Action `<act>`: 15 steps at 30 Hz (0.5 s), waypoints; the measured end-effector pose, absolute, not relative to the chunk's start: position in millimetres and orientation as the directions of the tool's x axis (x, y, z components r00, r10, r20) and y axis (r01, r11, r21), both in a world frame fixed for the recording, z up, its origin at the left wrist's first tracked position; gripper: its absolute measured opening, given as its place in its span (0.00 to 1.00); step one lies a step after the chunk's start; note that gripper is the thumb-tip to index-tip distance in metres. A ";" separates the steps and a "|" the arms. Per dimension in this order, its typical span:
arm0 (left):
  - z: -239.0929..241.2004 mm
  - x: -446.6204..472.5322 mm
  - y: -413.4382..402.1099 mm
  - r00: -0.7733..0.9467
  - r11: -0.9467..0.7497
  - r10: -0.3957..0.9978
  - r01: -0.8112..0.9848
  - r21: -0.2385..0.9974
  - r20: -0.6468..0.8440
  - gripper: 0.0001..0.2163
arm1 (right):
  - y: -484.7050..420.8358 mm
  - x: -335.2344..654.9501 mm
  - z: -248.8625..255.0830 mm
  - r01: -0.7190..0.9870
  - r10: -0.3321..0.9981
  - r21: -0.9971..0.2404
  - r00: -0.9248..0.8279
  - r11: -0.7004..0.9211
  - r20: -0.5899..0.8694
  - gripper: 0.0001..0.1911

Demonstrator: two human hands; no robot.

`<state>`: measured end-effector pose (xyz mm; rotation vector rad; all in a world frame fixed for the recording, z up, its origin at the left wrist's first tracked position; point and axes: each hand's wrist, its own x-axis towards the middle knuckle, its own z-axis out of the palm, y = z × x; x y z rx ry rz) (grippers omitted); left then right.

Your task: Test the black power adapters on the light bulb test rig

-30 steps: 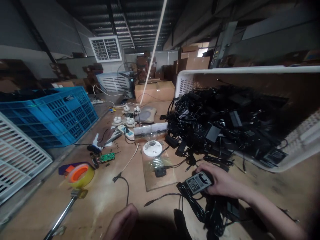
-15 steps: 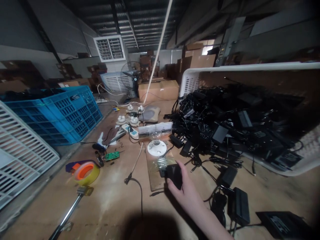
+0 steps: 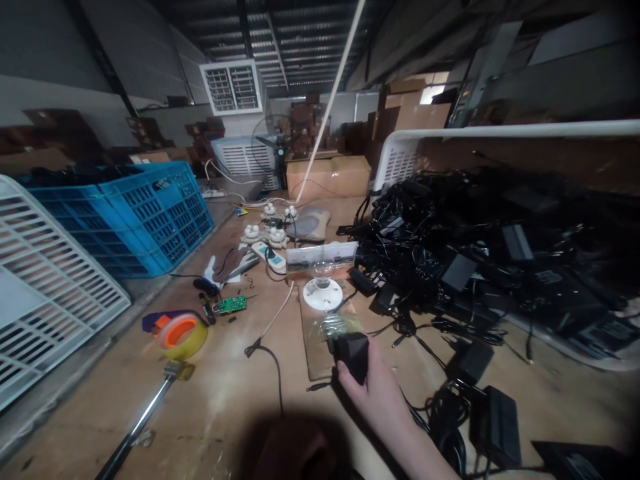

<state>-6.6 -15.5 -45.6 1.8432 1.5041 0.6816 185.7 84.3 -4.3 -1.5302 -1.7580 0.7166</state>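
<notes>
My right hand [image 3: 381, 400] reaches forward over the wooden table and is closed round a black power adapter [image 3: 351, 352]. It holds the adapter at the near edge of a small board [image 3: 314, 357] that carries a clear bulb in a white socket [image 3: 323, 292]. A thin black cable [image 3: 273, 363] lies just left of the hand. My left hand [image 3: 293, 450] is a dark shape in shadow at the bottom edge; its fingers do not show.
A tipped white basket [image 3: 500, 130] spills a big tangle of black adapters [image 3: 465, 247] at the right. More adapters [image 3: 493, 417] lie by my forearm. A blue crate [image 3: 150, 213], a white crate [image 3: 45, 280], a tape roll [image 3: 181, 335], a green circuit board [image 3: 232, 305] and a metal rod [image 3: 135, 427] lie left.
My right hand has moved with a black adapter from the right side of the table to the board by the bulb. The view has shifted, so everything sits further right.
</notes>
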 end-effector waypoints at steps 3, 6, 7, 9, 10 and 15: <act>-45.7 -3.1 -13.3 0.199 -0.126 0.980 0.639 0.759 -0.005 0.14 | 83.6 185.9 -4.6 0.609 0.989 -0.779 -0.071 0.149 0.134 0.27; -36.2 -1.0 -13.8 0.179 -0.118 0.984 0.635 0.763 0.003 0.11 | 82.6 184.7 -3.4 0.619 0.991 -0.774 -0.071 0.134 0.115 0.28; -32.1 -0.7 -14.4 0.172 -0.116 0.985 0.636 0.763 0.007 0.11 | 82.3 184.2 -2.9 0.628 0.992 -0.768 -0.067 0.123 0.103 0.28; -24.3 0.0 -15.7 0.159 -0.114 0.987 0.641 0.759 0.013 0.10 | 81.9 183.4 -2.0 0.646 0.995 -0.756 -0.060 0.100 0.080 0.29; -21.1 0.4 -16.2 0.155 -0.114 0.988 0.644 0.756 0.017 0.10 | 81.8 183.1 -1.6 0.652 0.996 -0.753 -0.059 0.091 0.069 0.29; -12.7 3.2 -16.9 0.147 -0.128 0.988 0.673 0.728 0.038 0.10 | 81.9 183.5 1.4 0.657 0.996 -0.749 -0.082 0.088 0.044 0.28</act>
